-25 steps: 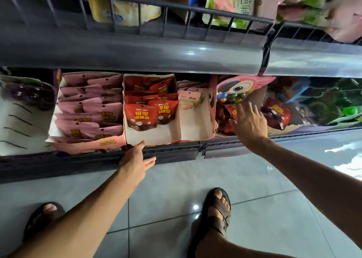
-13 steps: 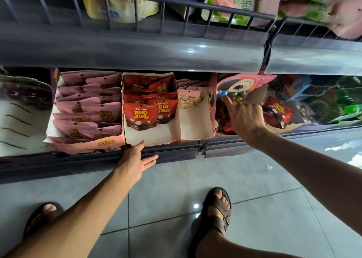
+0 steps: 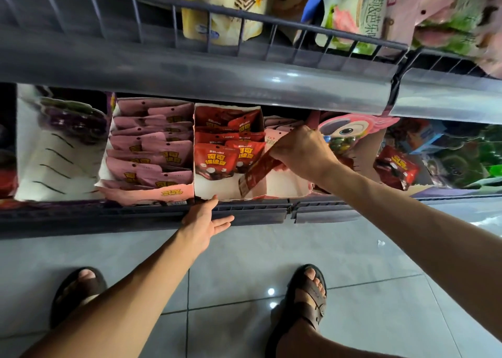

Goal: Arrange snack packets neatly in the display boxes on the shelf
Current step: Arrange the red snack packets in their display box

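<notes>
Left hand [image 3: 206, 223] lies spread at the shelf lip [image 3: 252, 213], its thumb touching the front edge of the red box [image 3: 216, 190]. Right hand [image 3: 301, 151] pinches a red packet [image 3: 258, 172], tilted edge-on over the wall between the red box and the pale box [image 3: 285, 187]. Bare floor shows at the front of both boxes. Half a second ago the right hand reached up at the parrot card [image 3: 350, 129], further right, no packet showing; the left has stayed put. Three boxes stand side by side, the pink box [image 3: 141, 194] fullest. Two packets front the red row; one loose packet [image 3: 395, 167] lies at right.
</notes>
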A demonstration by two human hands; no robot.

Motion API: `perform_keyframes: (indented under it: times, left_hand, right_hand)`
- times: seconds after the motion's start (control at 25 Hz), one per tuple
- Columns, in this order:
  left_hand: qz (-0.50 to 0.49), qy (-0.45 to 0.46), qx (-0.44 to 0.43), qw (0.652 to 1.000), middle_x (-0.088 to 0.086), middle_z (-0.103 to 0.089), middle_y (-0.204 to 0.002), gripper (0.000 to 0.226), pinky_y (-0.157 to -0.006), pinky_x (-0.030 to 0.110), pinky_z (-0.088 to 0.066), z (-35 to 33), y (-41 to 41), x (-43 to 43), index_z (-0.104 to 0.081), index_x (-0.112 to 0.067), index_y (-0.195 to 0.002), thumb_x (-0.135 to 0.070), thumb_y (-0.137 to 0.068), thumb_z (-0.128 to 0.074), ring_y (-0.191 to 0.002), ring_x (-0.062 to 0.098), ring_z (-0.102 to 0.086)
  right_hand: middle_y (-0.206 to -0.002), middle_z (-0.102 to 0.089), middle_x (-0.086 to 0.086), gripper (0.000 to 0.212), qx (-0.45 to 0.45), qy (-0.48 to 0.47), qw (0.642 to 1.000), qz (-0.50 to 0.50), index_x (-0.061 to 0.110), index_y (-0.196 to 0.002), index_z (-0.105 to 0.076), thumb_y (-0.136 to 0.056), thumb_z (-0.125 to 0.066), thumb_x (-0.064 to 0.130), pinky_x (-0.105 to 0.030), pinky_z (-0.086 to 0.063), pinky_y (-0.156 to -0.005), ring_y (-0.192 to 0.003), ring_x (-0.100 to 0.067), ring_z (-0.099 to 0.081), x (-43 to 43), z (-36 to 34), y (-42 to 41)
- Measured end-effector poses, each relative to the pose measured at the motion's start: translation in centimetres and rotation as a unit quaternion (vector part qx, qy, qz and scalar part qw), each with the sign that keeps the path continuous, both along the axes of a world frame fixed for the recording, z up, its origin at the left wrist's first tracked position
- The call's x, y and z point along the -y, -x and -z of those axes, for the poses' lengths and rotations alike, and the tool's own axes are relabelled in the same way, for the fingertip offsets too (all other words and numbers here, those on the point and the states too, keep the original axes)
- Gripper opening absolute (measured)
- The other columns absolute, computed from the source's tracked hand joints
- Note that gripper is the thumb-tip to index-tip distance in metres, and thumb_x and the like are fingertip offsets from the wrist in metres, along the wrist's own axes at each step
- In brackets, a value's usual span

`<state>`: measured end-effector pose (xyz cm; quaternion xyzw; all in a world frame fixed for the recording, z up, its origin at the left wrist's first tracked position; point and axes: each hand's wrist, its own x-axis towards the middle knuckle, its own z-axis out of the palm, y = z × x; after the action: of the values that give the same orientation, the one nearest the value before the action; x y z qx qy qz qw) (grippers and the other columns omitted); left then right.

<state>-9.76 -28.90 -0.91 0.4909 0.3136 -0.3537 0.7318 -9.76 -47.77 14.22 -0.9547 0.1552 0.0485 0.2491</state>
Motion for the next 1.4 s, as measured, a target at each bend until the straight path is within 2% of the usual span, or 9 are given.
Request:
perform_keyframes:
  times: [0.12, 0.24, 0.44, 0.64, 0.88, 1.04, 1.16, 1.28, 1.4]
  left_hand:
    - [-0.003, -0.01, -0.008, 1.0, 0.008, -0.041, -0.155, 0.049, -0.102, 0.052, -0.051, -0.1, -0.2, 0.1, -0.044, -0.016, -0.145, -0.022, -0.099, -0.06, -0.106, 0.045, -0.068]
    - [-0.001, -0.012, -0.014, 1.0, 0.007, -0.041, -0.154, 0.048, -0.103, 0.05, -0.05, 0.1, -0.4, 0.1, -0.045, -0.016, -0.144, -0.023, -0.099, -0.06, -0.105, 0.043, -0.069]
    - [-0.007, -0.008, -0.018, 1.0, 0.007, -0.042, -0.153, 0.048, -0.1, 0.05, -0.053, 0.4, -0.5, 0.1, -0.045, -0.014, -0.144, -0.02, -0.099, -0.06, -0.103, 0.043, -0.069]
    - [-0.01, -0.005, -0.027, 1.0, 0.006, -0.043, -0.152, 0.036, -0.095, 0.048, -0.055, 0.4, -0.6, 0.1, -0.049, -0.014, -0.132, -0.021, -0.099, -0.061, -0.102, 0.043, -0.07]
    - [-0.008, -0.004, -0.03, 1.0, 0.007, -0.041, -0.154, 0.044, -0.093, 0.046, -0.056, 0.5, -0.7, 0.2, -0.046, -0.013, -0.141, -0.021, -0.1, -0.059, -0.103, 0.043, -0.069]
    - [-0.022, 0.0, -0.041, 0.999, 0.009, -0.039, -0.154, 0.048, -0.09, 0.045, -0.056, 0.2, -0.8, 0.2, -0.042, -0.012, -0.144, -0.02, -0.1, -0.06, -0.106, 0.044, -0.068]
    - [-0.019, -0.001, -0.043, 0.999, 0.008, -0.04, -0.154, 0.047, -0.092, 0.046, -0.056, 0.0, -0.8, 0.3, -0.043, -0.012, -0.143, -0.019, -0.1, -0.059, -0.108, 0.044, -0.068]
    - [-0.017, -0.001, -0.047, 0.999, 0.007, -0.04, -0.154, 0.048, -0.096, 0.046, -0.054, 0.0, -0.9, 0.4, -0.042, -0.012, -0.144, -0.02, -0.1, -0.059, -0.109, 0.044, -0.067]
    - [-0.017, -0.002, -0.047, 0.999, 0.007, -0.042, -0.153, 0.048, -0.096, 0.047, -0.054, 0.1, -1.0, 0.4, -0.044, -0.011, -0.144, -0.02, -0.099, -0.06, -0.108, 0.045, -0.067]
  right_hand:
    - [-0.082, -0.074, -0.008, 0.015, -0.015, -0.081, 0.997, 0.009, 0.003, -0.085, -0.076, -0.083, -0.065, 0.013, -0.036, -0.059, -0.075, -0.08, -0.023, -0.071, -0.7, 2.3, -1.3]
    - [-0.087, -0.074, 0.001, 0.011, -0.023, 0.002, 0.997, -0.068, 0.015, -0.089, -0.078, -0.079, -0.076, 0.016, -0.026, -0.058, -0.077, -0.076, -0.012, -0.068, -1.3, 4.8, -1.9]
    - [-0.082, -0.068, 0.005, 0.022, 0.05, 0.182, 0.973, -0.131, 0.016, -0.096, -0.067, -0.096, -0.058, 0.036, -0.018, -0.047, -0.049, -0.056, -0.005, -0.058, -2.7, 8.3, -3.2]
    - [-0.083, -0.066, 0.001, 0.017, 0.068, 0.264, 0.95, -0.152, 0.015, -0.097, -0.064, -0.098, -0.054, 0.029, -0.031, -0.055, -0.069, -0.066, -0.014, -0.06, -3.2, 9.5, -4.1]
    - [-0.12, -0.051, -0.002, 0.026, 0.054, 0.259, 0.956, -0.127, 0.016, -0.105, -0.068, -0.089, -0.066, 0.036, -0.029, -0.05, -0.077, -0.09, -0.014, -0.056, -3.1, 9.6, -4.5]
    - [-0.106, -0.06, -0.001, 0.021, 0.052, 0.302, 0.943, -0.131, 0.014, -0.106, -0.066, -0.093, -0.063, 0.031, -0.028, -0.044, -0.068, -0.072, -0.014, -0.053, -2.9, 9.4, -4.7]
    - [-0.092, -0.066, -0.001, 0.02, 0.052, 0.316, 0.94, -0.119, 0.015, -0.107, -0.065, -0.093, -0.064, 0.03, -0.03, -0.037, -0.072, -0.073, -0.017, -0.053, -3.3, 9.6, -4.6]
    - [-0.093, -0.067, -0.002, 0.02, 0.061, 0.314, 0.941, -0.11, 0.016, -0.107, -0.065, -0.092, -0.065, 0.029, -0.033, -0.04, -0.078, -0.081, -0.021, -0.059, -3.7, 9.9, -4.4]
    - [-0.095, -0.063, -0.002, 0.018, 0.087, 0.321, 0.937, -0.104, 0.016, -0.106, -0.064, -0.093, -0.064, 0.027, -0.032, -0.032, -0.072, -0.072, -0.018, -0.047, -3.4, 10.1, -4.2]
